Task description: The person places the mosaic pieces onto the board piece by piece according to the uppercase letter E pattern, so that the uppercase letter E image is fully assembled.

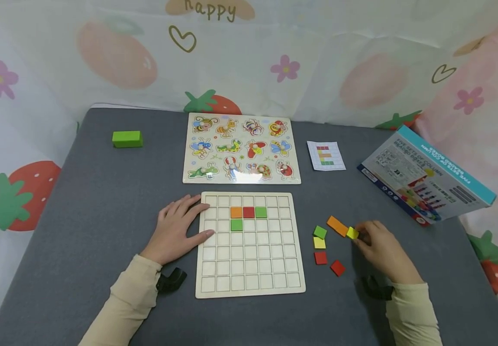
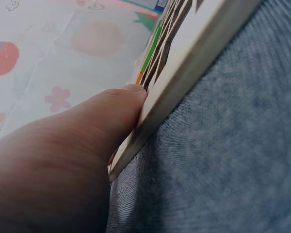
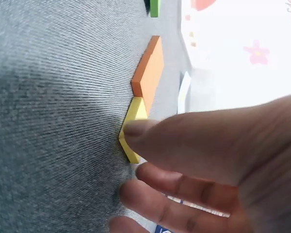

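Biggest worry right now: the little yellow tile (image 1: 352, 233) is sitting right against the end of the orange piece (image 1: 337, 226), so if I tug it sideways I'll probably drag or bump the orange one too. It also looks thin and slick, so it could pop out of my fingertips and skid across the grey worktop (image 1: 102, 202) toward the other loose tiles: the green one (image 1: 320, 232), the yellow one (image 1: 319, 242) and the two red ones (image 1: 320, 258) just beside it. The other risk is the grid board (image 1: 250, 244) shifting if I ease off on that side, which would knock the four tiles already seated in it (orange, red, green in a row, one more green under the orange).

My right hand (image 1: 380, 250) is curled in, thumb and fingertips pinching the edges of that yellow tile. The wrist view shows the thumb (image 3: 140, 127) right on it, with the tile tipped up on one edge against the cloth, not lifted clear as far as I can tell.

My left hand (image 1: 175, 230) is flat and relaxed, fingers straight, resting on the worktop with the fingertips pressed to the board's left edge.
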`<act>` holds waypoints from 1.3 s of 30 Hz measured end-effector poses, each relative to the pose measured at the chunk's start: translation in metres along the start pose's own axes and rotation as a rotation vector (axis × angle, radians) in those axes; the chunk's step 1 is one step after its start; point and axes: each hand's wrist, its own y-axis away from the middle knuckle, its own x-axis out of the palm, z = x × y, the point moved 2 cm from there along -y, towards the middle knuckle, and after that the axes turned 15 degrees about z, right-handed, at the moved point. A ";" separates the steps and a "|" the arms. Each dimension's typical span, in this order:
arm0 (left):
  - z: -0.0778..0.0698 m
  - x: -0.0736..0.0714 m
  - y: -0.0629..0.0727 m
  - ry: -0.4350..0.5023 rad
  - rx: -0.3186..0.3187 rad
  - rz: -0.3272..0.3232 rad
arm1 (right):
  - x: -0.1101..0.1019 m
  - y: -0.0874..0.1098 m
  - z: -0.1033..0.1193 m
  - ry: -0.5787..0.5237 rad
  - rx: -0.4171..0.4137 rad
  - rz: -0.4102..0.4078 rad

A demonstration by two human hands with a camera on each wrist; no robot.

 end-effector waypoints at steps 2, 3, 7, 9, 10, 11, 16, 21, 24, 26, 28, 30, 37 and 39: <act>0.000 0.000 0.000 -0.002 -0.002 0.001 | -0.001 -0.001 0.001 -0.001 -0.014 -0.006; 0.000 0.000 0.000 -0.002 -0.004 0.003 | 0.000 -0.001 0.001 0.000 -0.021 -0.008; 0.001 -0.001 0.000 -0.005 -0.010 0.006 | -0.001 -0.001 0.001 0.005 -0.035 -0.009; 0.000 -0.001 0.000 -0.006 -0.009 0.002 | -0.002 0.000 0.001 0.012 -0.036 -0.017; 0.000 -0.002 0.000 -0.005 -0.008 0.000 | -0.002 0.001 0.001 0.014 -0.038 -0.019; 0.000 -0.002 0.000 -0.005 -0.007 -0.002 | -0.004 0.002 0.002 0.016 -0.040 -0.025; 0.000 -0.002 0.000 -0.007 -0.007 -0.004 | -0.010 0.006 0.017 0.000 -0.116 -0.079; 0.000 -0.001 0.000 -0.008 -0.002 -0.012 | -0.012 -0.001 0.043 0.031 -0.288 -0.151; 0.000 0.000 0.000 -0.002 0.006 -0.012 | -0.009 -0.008 0.058 0.063 -0.376 -0.173; 0.000 0.000 0.000 -0.001 0.006 -0.008 | -0.006 -0.013 0.068 0.082 -0.426 -0.168; -0.001 0.001 0.000 0.000 0.004 -0.001 | -0.003 -0.018 0.078 0.101 -0.465 -0.153; -0.001 0.001 0.000 0.001 0.001 0.005 | 0.001 -0.022 0.088 0.111 -0.498 -0.129; 0.000 0.001 -0.001 -0.004 -0.006 0.013 | 0.014 -0.038 0.118 0.160 -0.645 -0.074; 0.001 0.001 -0.001 -0.002 -0.007 0.014 | 0.017 -0.042 0.129 0.170 -0.670 -0.045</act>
